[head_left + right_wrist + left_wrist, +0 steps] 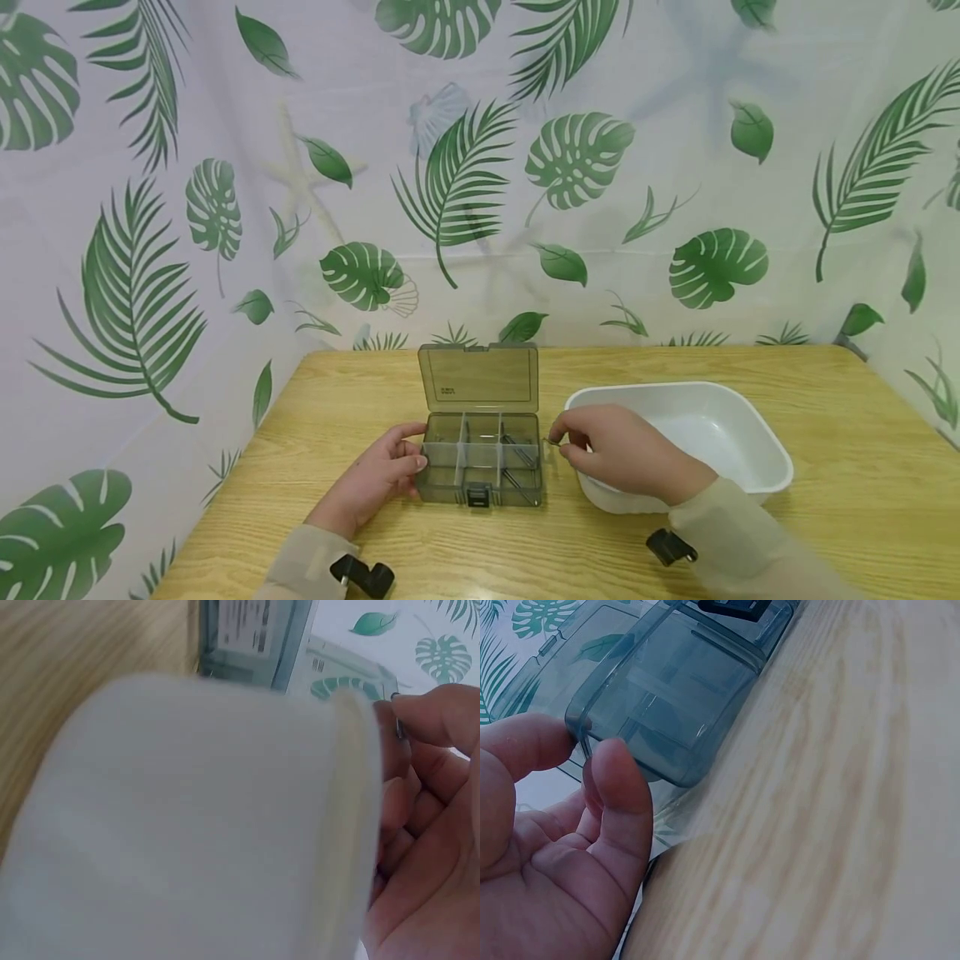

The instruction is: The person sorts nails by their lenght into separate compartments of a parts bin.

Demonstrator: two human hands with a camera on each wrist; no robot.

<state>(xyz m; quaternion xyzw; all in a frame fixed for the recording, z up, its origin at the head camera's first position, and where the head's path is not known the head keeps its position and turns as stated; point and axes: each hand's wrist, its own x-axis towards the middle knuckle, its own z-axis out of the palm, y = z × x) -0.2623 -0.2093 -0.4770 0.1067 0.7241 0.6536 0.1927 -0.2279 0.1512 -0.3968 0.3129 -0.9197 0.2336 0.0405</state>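
Observation:
A smoky see-through compartment box (480, 458) stands on the table with its lid (480, 379) raised at the back. Slender dark metal pieces (517, 483) lie in its right-hand compartments. My left hand (382, 471) grips the box's left side, and the left wrist view shows thumb and forefinger at a corner of the box (675, 697). Just right of the box, my right hand (622, 450) pinches a small metal piece (398, 718) between thumb and forefinger. Most of that piece is hidden by the fingers, so I cannot tell its kind.
A white plastic basin (757, 442) stands right of the box, partly under my right hand and forearm; its wall (187, 810) fills much of the right wrist view. The wooden table (360, 383) reaches back to a leaf-patterned cloth (480, 208).

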